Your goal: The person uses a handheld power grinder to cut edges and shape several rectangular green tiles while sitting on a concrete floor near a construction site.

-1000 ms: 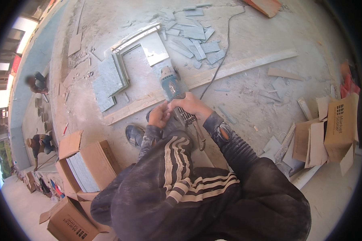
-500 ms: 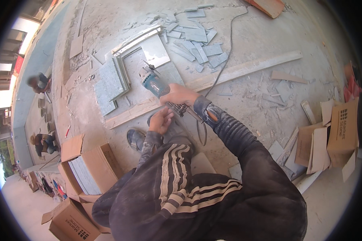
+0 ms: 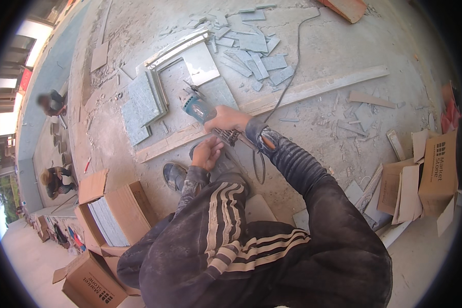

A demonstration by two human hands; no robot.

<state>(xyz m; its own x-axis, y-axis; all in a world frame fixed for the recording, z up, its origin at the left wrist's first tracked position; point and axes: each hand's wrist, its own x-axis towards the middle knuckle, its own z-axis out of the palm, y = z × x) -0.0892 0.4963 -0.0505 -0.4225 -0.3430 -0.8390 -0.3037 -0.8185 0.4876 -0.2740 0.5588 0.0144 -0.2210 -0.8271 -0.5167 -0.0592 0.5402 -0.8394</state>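
Note:
My right hand [image 3: 226, 119] is wrapped round the body of a teal angle grinder [image 3: 196, 109]. The grinder's disc [image 3: 194, 89] points away from me, over the tiles on the ground. Just below the tool's dark rear end, my left hand [image 3: 207, 154] rests near my knee, palm partly up, fingers loosely bent and nothing visible in it. Beyond the grinder lie a stack of grey-green stone tiles [image 3: 138, 105] and a pale tile piece [image 3: 200, 66], around a rectangular gap. A long wooden board [image 3: 313, 92] runs across the floor beside them.
Broken tile offcuts [image 3: 254, 51] lie scattered at the far side. A power cord [image 3: 296, 56] winds across the floor. Opened cardboard boxes stand at left, one full of tiles [image 3: 108, 220], and at right [image 3: 436, 174]. Two people [image 3: 59, 182] crouch at far left.
The view has shifted very slightly. My right hand still grips the grinder in nearly the same place, and my left hand has hardly moved.

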